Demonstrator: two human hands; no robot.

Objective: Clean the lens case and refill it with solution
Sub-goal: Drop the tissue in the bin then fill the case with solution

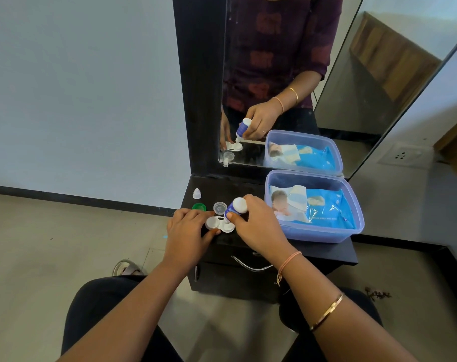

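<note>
As the lens case (220,223) lay open on the black worktop (326,251), a hard squeeze looked likely to flood a shallow well and spill. It was white, two round wells joined by a bridge, lids off. Tipped nozzle-down over it was a blue solution bottle (236,207), the fingers of the right hand (258,226) curled round it. The left hand (188,228) pinched the case's left edge. Just behind the case sat a clear cap (220,207) and a green cap (199,207).

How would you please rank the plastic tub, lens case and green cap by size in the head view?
Largest to smallest:
1. plastic tub
2. lens case
3. green cap
All sit at similar distance, so the order looks safe.
</note>
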